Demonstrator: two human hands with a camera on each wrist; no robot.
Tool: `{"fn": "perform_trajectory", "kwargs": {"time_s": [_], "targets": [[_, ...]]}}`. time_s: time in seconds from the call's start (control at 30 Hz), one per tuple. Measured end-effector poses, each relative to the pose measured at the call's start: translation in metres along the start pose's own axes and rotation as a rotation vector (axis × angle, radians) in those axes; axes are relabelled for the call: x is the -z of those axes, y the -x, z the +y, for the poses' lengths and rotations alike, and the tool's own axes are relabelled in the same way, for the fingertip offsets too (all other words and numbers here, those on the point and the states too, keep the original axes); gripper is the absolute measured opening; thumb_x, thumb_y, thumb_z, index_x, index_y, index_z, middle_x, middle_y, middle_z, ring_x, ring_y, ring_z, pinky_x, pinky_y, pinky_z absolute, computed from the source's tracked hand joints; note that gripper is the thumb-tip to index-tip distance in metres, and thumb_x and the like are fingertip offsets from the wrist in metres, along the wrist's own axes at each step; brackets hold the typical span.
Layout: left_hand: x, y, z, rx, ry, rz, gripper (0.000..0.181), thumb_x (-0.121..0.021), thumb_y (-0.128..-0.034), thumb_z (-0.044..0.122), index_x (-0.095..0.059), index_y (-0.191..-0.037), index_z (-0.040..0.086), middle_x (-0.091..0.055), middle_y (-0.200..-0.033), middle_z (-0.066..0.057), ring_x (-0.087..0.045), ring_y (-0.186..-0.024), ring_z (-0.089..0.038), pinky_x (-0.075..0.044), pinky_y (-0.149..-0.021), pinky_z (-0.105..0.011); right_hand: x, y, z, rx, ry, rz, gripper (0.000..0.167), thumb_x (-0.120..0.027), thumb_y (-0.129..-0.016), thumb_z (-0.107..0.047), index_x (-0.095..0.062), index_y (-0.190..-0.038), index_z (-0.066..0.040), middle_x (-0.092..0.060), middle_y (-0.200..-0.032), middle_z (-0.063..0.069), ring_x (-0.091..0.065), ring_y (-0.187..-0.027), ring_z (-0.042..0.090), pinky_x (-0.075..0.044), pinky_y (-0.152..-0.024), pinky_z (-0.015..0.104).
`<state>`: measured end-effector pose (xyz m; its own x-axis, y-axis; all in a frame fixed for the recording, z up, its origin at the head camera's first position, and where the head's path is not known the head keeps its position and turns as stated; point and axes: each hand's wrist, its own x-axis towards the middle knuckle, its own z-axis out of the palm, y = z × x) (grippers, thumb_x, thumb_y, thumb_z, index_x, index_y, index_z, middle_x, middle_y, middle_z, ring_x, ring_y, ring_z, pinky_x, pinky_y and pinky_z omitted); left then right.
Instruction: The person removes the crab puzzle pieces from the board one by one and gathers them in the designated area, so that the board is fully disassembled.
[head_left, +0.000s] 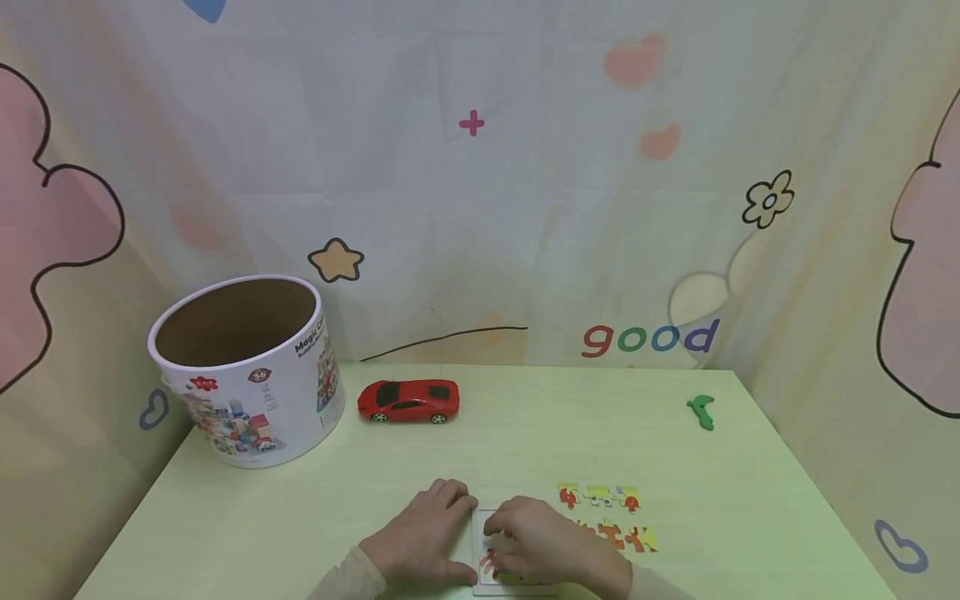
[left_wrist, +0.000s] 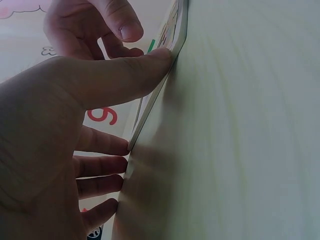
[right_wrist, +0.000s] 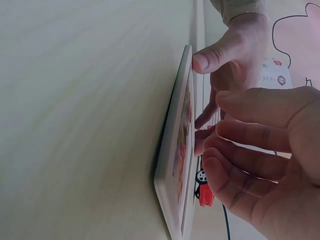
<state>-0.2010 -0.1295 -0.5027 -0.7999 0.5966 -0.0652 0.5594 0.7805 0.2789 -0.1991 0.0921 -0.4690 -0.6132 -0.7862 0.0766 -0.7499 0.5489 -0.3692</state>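
Since it would likely slide unbraced, the flat white rectangular puzzle board [head_left: 516, 590] lies against the left hand [head_left: 425, 533], whose spread thumb and fingers touch its edge without grasping. Right hand [head_left: 551, 537] is over the board, fingers loosely bent, nothing visibly held. Yellow, red and orange jigsaw pieces [head_left: 611, 534] lie in rows rightward, presumably for easy reach.

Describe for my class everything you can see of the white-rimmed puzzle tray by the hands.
The puzzle tray is a thin, flat panel, perhaps card or wood, with straight sides and a plain white rim framing the middle. Artwork with red in it shows inside. It lies flat on the table. The left hand has its thumb on the left edge; the right hand is over the tray, hiding much of it; whether it touches is unclear.
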Motion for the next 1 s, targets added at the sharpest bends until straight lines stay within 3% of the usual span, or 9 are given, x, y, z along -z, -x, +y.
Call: {"fn": "perform_trajectory", "kwargs": {"time_s": [0.43,0.83,1.0], "targets": [[0.001,0.001,0.000,-0.006,0.003,-0.010,0.083,-0.068,-0.0738,0.070,-0.049,-0.134,0.017,-0.043,-0.134,0.003,-0.039,-0.125,-0.016,-0.041,-0.105,-0.040,-0.005,-0.004,-0.004,0.016,0.052,-0.035,0.021,-0.075,-0.079,-0.020,-0.072,-0.099,-0.013,-0.067,-0.093,-0.009,-0.058,-0.089,0.001,-0.049,-0.084,0.020],[-0.001,0.000,-0.002,-0.014,0.016,-0.009,0.082,-0.067,-0.0745,0.070,-0.049,-0.134,0.016,-0.043,-0.135,0.002,-0.039,-0.125,-0.017,-0.041,-0.105,-0.040,-0.010,-0.005,-0.009,0.085,0.061,-0.029,0.017,-0.074,-0.071,-0.010,-0.070,-0.087,-0.017,-0.058,-0.077,-0.014,-0.048,-0.073,-0.003,-0.041,-0.071,0.011],[0.000,0.000,-0.001,-0.010,0.012,-0.015,0.082,-0.068,-0.0741,0.070,-0.049,-0.134,0.017,-0.043,-0.135,0.003,-0.039,-0.125,-0.017,-0.041,-0.105,-0.040,-0.011,-0.005,-0.010,0.064,0.063,-0.049,0.018,-0.075,-0.072,-0.010,-0.069,-0.087,-0.018,-0.057,-0.078,-0.015,-0.047,-0.074,-0.004,-0.041,-0.070,0.012]]}}
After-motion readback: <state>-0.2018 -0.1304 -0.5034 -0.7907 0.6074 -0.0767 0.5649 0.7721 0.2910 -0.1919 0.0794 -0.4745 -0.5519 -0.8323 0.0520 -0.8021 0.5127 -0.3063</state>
